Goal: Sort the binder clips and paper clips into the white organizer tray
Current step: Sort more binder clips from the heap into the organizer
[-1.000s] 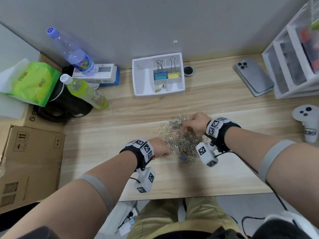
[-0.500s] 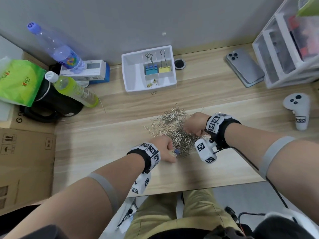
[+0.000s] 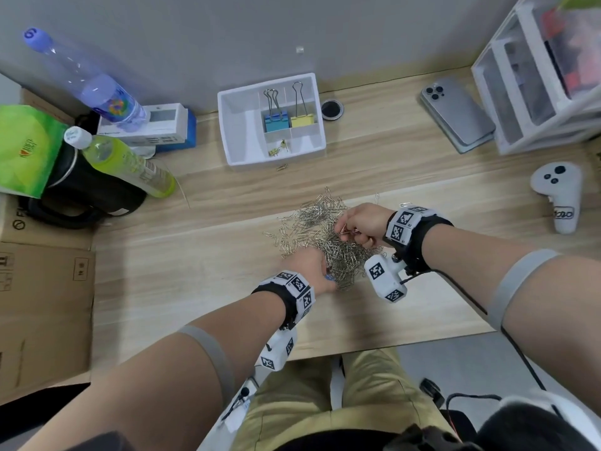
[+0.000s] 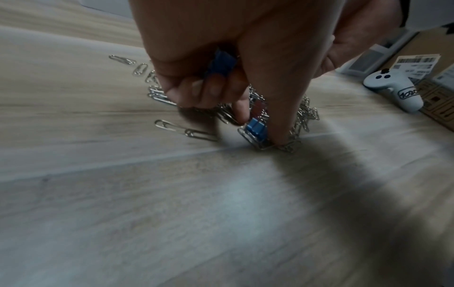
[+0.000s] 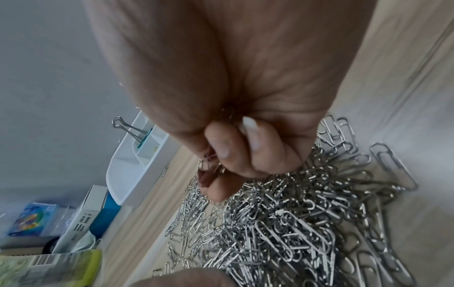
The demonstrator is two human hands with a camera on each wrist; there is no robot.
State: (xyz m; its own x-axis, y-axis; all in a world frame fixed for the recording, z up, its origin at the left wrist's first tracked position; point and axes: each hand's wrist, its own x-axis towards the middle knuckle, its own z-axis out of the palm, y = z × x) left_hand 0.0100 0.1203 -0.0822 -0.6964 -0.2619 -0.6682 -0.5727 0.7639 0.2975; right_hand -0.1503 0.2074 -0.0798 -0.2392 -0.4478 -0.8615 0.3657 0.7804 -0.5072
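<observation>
paper clips [image 3: 325, 237]: heaped mid-desk toward the front edge | left hand [image 4: 221, 64]: pinching a small blue binder clip [image 4: 255, 127] at the heap's near side, another blue clip [image 4: 221, 64] tucked in the palm | right hand [image 5: 236, 116]: curled around a few clips over the heap | white organizer tray [image 3: 239, 125]: at the desk's back edge, holding two large binder clips [image 3: 276, 120]

The left hand [image 4: 233, 58] is pinching a small blue binder clip [image 4: 255, 127] at the near edge of the paper-clip heap [image 4: 302, 114], another blue clip [image 4: 221, 64] tucked in its curled fingers. A white controller [image 4: 393, 91] is lying at three o'clock.
</observation>
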